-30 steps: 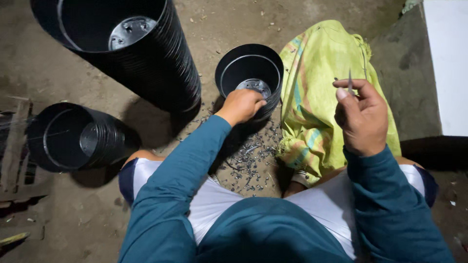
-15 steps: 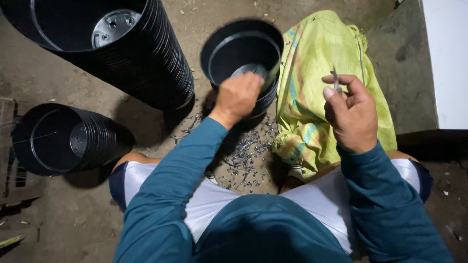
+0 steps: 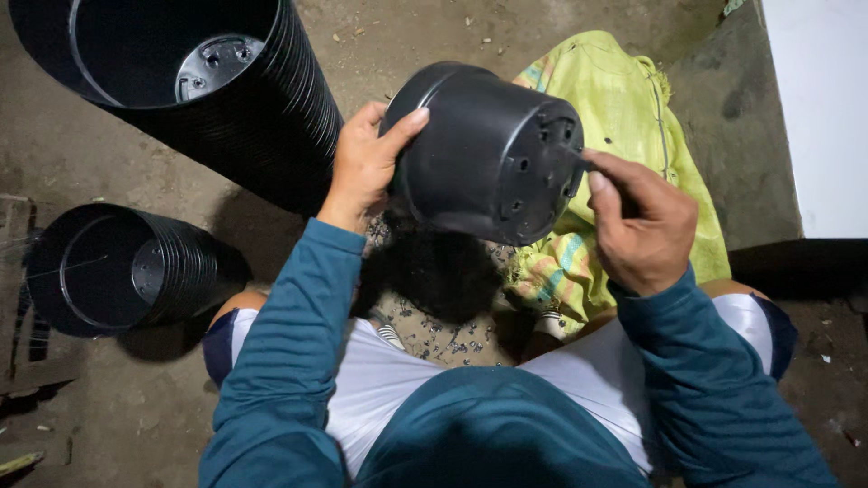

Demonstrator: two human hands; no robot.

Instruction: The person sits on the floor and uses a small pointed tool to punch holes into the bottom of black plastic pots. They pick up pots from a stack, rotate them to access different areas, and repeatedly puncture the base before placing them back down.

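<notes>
My left hand (image 3: 366,163) grips the rim of a black plastic pot (image 3: 484,154), held up on its side with its holed bottom turned toward my right hand (image 3: 637,221). My right hand pinches a thin metal tool whose tip touches the pot's bottom by the drain holes; most of the tool is hidden by my fingers. Both arms wear teal sleeves. Small black plastic bits (image 3: 434,334) lie on the ground between my knees.
A tall stack of nested black pots (image 3: 226,90) lies on its side at upper left, a shorter stack (image 3: 127,267) at left. A yellow-green sack (image 3: 624,117) lies crumpled on the right. A white wall (image 3: 818,108) rises at far right. The ground is bare dirt.
My left hand lifted the pot off the ground and tipped it sideways. My right hand moved in and brought the tool to the pot's bottom.
</notes>
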